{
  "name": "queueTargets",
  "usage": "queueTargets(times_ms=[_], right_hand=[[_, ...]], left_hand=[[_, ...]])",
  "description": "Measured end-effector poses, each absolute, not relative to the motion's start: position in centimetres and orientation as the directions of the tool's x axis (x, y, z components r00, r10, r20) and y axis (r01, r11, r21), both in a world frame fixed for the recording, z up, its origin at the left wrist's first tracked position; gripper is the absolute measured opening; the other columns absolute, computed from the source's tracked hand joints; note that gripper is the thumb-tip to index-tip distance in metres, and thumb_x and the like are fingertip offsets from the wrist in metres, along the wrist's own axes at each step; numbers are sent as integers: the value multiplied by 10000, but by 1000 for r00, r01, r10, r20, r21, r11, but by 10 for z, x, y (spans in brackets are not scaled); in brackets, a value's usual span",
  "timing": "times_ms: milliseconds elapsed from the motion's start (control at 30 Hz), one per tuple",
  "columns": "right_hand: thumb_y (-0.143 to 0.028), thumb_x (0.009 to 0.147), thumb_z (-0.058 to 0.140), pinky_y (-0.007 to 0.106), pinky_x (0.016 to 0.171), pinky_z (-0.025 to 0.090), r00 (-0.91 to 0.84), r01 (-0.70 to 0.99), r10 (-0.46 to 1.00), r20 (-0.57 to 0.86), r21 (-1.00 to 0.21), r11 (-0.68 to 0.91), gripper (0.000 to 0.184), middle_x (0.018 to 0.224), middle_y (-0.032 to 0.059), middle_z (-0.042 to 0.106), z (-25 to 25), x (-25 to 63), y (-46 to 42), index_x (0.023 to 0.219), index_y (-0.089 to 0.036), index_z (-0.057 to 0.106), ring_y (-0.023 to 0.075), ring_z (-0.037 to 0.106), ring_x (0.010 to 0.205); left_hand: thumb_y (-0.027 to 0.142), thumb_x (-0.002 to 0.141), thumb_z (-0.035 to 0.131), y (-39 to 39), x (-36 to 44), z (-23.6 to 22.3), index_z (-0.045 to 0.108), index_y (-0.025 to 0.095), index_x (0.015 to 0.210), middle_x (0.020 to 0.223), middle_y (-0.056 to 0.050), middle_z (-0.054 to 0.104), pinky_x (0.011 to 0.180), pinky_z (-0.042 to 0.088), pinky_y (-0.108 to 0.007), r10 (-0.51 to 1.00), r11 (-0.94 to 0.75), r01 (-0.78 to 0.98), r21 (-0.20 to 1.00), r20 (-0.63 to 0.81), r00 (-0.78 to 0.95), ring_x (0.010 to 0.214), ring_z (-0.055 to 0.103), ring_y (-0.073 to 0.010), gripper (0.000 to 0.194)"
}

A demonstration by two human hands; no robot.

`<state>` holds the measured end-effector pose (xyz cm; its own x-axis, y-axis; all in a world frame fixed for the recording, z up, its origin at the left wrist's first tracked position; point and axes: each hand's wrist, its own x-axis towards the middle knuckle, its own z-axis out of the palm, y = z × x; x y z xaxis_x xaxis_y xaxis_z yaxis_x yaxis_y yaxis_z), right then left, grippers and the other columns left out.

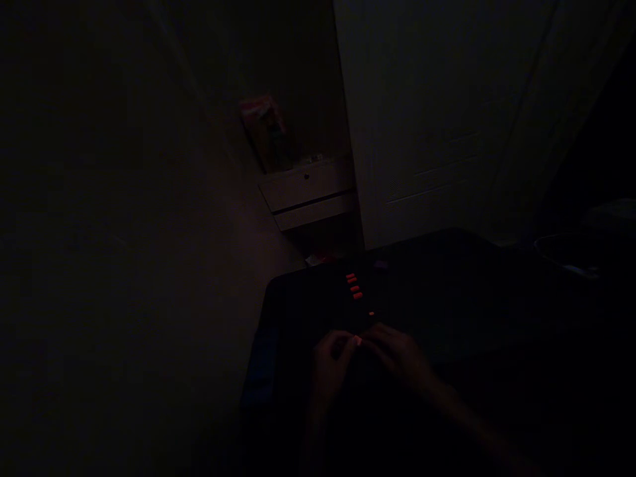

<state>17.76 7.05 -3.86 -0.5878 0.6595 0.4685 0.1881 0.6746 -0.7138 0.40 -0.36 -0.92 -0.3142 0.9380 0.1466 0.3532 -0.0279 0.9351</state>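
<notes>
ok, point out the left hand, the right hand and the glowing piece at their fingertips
left hand (326,363): head view, middle of the hand
right hand (400,348): head view, back of the hand
glowing piece (358,340): head view, its lit visible part

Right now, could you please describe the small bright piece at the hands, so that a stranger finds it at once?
On the dark tabletop, find where the left hand and right hand meet. The pinkish-red piece shows between their fingers. Unlike the other red-orange pieces, which lie on the tabletop beyond, it is in the person's grasp.
</notes>
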Motion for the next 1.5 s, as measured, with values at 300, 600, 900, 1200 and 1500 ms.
queueTargets(times_ms=[300, 600, 900, 1200, 1500], right_hand=[[-209, 1031, 539, 305, 858, 580, -583, 166, 651, 486, -713, 681, 263, 1092, 54, 721, -40, 178, 70, 1204, -287, 722, 197, 719, 971], [-221, 1033, 530, 329, 896, 593, -575, 154, 651, 496, -716, 681, 309, 1153, 63, 730, -37, 178, 67, 1287, -297, 689, 210, 721, 1019], [-277, 1027, 569, 322, 917, 596, -594, 160, 639, 489, -706, 689, 266, 1184, 64, 731, -37, 178, 67, 1256, -287, 704, 206, 729, 1035], [-321, 1043, 564, 307, 909, 584, -601, 191, 657, 456, -716, 672, 217, 1134, 50, 748, -37, 177, 68, 1185, -271, 721, 200, 731, 1010], [-311, 1049, 547, 313, 893, 594, -582, 189, 658, 479, -707, 682, 229, 1131, 53, 754, -40, 176, 68, 1197, -278, 719, 205, 739, 1002]], left_hand=[[430, 844, 736, -4, 4, -10, 768, 195, 868, 801, -37, 771, 680, 519, -287, 938, -20, 422, 907, 163, -306, 724, 677, -190, 239], [342, 873, 717, -4, 2, -14, 803, 220, 945, 975, -62, 817, 878, 552, -358, 942, -62, 363, 930, 175, -287, 935, 746, -247, 166], [354, 871, 703, -3, -1, -16, 812, 218, 868, 912, -59, 815, 874, 554, -387, 930, -38, 415, 909, 184, -318, 898, 747, -262, 174], [376, 872, 699, -5, 0, -12, 806, 215, 883, 923, -66, 822, 868, 571, -378, 940, -19, 408, 913, 155, -303, 900, 762, -261, 193], [438, 819, 767, -4, -1, -15, 829, 215, 855, 910, -76, 823, 883, 575, -398, 924, -44, 372, 927, 180, -339, 891, 758, -272, 234]])
